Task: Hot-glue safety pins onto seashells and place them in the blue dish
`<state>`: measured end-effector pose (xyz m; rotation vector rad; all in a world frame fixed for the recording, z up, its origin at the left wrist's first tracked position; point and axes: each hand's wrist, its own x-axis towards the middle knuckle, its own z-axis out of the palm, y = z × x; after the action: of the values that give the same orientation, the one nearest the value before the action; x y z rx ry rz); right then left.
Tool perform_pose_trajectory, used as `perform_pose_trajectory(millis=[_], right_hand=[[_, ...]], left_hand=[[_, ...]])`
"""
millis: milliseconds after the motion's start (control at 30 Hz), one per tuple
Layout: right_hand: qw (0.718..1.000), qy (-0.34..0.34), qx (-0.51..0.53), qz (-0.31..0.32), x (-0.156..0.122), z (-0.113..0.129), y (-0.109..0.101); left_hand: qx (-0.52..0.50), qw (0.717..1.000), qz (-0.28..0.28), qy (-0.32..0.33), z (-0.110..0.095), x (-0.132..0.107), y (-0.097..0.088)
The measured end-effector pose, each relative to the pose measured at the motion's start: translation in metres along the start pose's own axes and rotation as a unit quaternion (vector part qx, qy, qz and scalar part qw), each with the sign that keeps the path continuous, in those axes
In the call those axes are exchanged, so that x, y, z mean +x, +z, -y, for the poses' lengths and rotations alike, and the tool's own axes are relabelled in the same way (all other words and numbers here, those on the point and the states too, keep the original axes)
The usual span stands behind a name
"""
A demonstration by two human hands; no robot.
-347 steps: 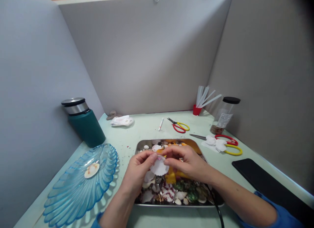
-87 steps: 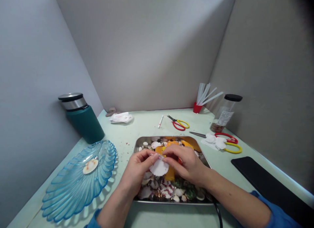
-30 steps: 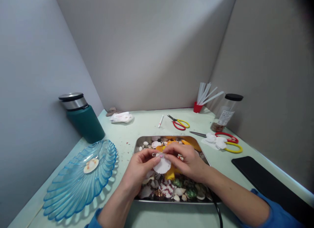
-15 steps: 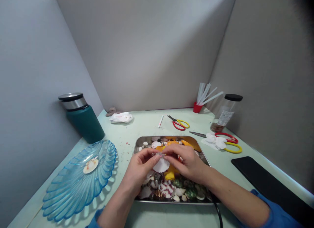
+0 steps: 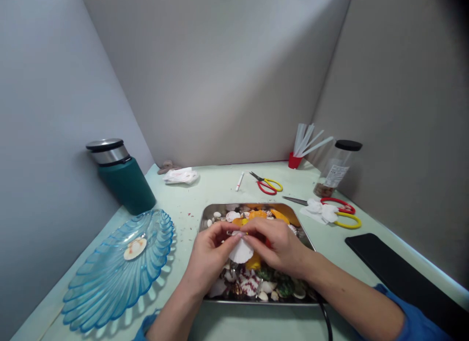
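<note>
A white scallop shell [image 5: 242, 252] is pinched at its narrow end between the fingertips of both hands. My left hand [image 5: 210, 250] grips it from the left and my right hand [image 5: 276, 243] from the right, thumbs nearly meeting on top. Something small and clear seems to sit at the fingertips, but they mostly cover it. Below the hands lies a metal tray [image 5: 256, 302] filled with assorted seashells, among them a purple-spotted shell [image 5: 249, 284], dark green shells [image 5: 285, 285] and an orange piece [image 5: 280, 216].
Left are a blue shell-shaped dish [image 5: 110, 287] holding a shell [image 5: 135, 248] and a teal bottle [image 5: 126, 184]. Scissors [image 5: 269, 186], a marker [image 5: 239, 181] and a red cup [image 5: 294, 160] of white sticks stand behind. Right are more scissors [image 5: 346, 220], a jar [image 5: 335, 167] and a black object [image 5: 395, 272].
Both hands have shifted slightly, and the white shell now sits a little lower and tilted. The right fingers have closed in nearer to the left ones.
</note>
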<state>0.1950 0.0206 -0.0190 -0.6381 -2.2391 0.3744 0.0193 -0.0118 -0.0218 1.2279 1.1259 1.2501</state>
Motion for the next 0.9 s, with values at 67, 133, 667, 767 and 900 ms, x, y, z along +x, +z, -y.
perform_pose_trajectory(millis=[67,133,667,767,900], right_hand=[[1.0,-0.005,-0.004,0.005,0.0,0.0,0.0],[1.0,-0.007,-0.006,0.011,-0.001,0.0,0.0],[1.0,-0.004,-0.003,-0.024,0.001,0.002,0.0],[1.0,-0.003,-0.007,-0.021,0.001,0.002,0.0],[0.999,0.004,-0.019,-0.027,-0.001,0.002,0.0]], left_hand=[[-0.001,1.0,-0.005,-0.012,0.001,-0.001,-0.001],[-0.001,1.0,-0.01,-0.018,0.001,-0.002,-0.001],[-0.072,0.997,-0.027,-0.031,-0.01,-0.002,0.004],[-0.051,0.998,-0.023,-0.022,-0.009,-0.003,0.004],[-0.018,0.999,-0.027,-0.008,-0.011,-0.004,0.005]])
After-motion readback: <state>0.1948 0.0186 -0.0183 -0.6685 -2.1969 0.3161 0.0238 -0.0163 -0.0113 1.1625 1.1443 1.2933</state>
